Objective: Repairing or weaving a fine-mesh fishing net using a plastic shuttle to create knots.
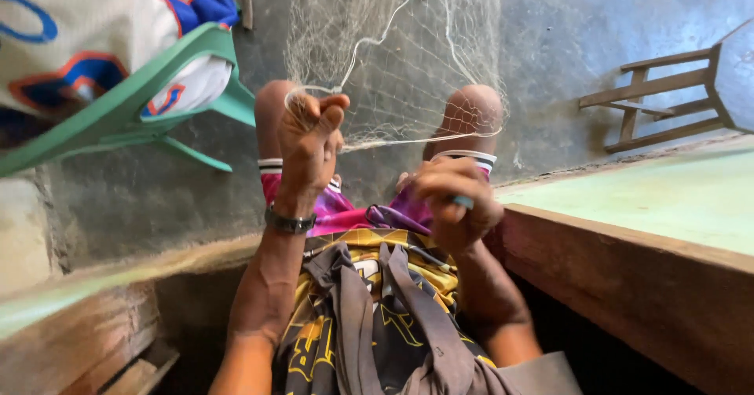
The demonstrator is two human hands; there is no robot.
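A fine, pale fishing net [393, 57] hangs in front of me and drapes over my knees. My left hand [309, 140] is raised, its fingers pinched on the net's white edge cord [369, 42] where it loops by my left knee. My right hand [452, 202] sits lower, by my right knee, closed around a small light-blue tool [463, 202] with a taut strand of the net running past it. A dark band is on my left wrist. I am seated, in patterned shorts and a yellow and dark shirt.
A green plastic chair [141, 104] stands at upper left with a person in a white, blue and orange shirt [86, 42] on it. A wooden stool [667, 96] lies on the concrete floor at upper right. A green-topped wooden ledge [652, 206] runs along my right.
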